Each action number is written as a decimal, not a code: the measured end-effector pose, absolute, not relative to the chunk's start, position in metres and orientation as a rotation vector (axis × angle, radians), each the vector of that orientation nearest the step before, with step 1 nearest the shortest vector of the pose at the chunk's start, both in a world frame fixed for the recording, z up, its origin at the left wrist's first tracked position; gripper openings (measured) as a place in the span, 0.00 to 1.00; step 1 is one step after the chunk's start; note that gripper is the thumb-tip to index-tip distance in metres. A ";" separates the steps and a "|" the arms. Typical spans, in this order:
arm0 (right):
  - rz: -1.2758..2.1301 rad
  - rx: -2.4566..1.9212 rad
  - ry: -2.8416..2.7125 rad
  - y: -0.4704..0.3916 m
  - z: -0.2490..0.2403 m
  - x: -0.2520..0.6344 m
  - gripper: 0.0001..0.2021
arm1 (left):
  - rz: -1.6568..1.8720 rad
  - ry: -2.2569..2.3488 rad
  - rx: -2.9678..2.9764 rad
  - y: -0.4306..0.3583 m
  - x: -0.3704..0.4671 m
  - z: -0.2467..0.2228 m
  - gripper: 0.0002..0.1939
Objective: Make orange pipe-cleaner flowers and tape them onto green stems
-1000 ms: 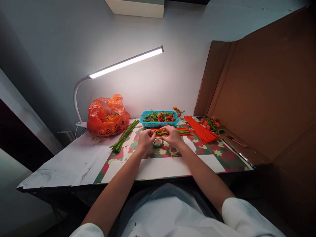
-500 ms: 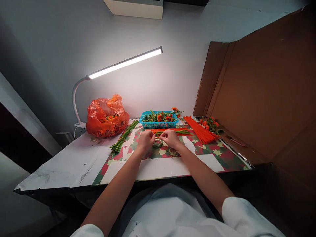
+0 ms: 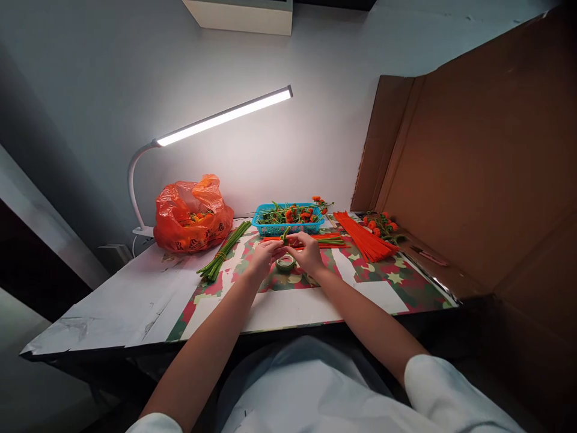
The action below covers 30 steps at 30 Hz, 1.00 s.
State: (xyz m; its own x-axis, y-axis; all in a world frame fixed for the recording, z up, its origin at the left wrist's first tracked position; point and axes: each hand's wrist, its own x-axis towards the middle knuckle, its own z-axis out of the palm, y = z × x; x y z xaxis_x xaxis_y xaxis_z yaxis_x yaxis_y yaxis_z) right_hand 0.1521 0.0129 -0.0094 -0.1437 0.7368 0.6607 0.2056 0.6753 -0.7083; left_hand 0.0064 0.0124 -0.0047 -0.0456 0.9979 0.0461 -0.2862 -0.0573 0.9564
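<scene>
My left hand (image 3: 265, 255) and my right hand (image 3: 307, 251) meet just in front of the blue basket. Between their closed fingertips stands a small green piece (image 3: 285, 234), pinched from both sides; its lower end is hidden by the fingers. A roll of green tape (image 3: 285, 263) lies on the table right below the hands. Behind them, red and green sticks (image 3: 331, 240) lie crosswise. The blue basket (image 3: 288, 228) holds orange flowers with green stems.
On the left are an orange plastic bag (image 3: 193, 222) of flowers, a bundle of green stems (image 3: 224, 252) and a lit lamp (image 3: 225, 117). Rightward lie red strips (image 3: 364, 237), orange flowers (image 3: 381, 224) and a pink cutter (image 3: 430, 257), beside a cardboard wall (image 3: 473, 162).
Both hands have turned and come closer together, and the green piece now stands up between the fingertips. The whole view has shifted slightly.
</scene>
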 end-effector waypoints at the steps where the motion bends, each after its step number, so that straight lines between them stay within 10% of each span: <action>1: 0.503 -0.757 -1.713 0.013 -0.010 0.152 0.09 | 1.386 0.985 1.012 0.011 0.007 -0.004 0.11; 22: 0.282 -1.012 -1.692 0.010 -0.012 0.141 0.13 | 1.577 1.086 1.444 0.005 0.016 -0.007 0.17; 30: 1.382 -0.884 -1.250 0.009 -0.003 0.135 0.14 | 1.603 1.027 1.466 0.006 0.016 -0.010 0.14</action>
State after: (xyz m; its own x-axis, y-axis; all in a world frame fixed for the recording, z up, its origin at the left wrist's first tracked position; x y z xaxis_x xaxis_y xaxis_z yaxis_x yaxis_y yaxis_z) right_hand 0.1351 0.0095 -0.0030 -0.2017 0.9731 0.1113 -0.2087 0.0683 -0.9756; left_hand 0.0164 0.0060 -0.0095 -0.0920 0.9027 0.4202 0.0044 -0.4216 0.9068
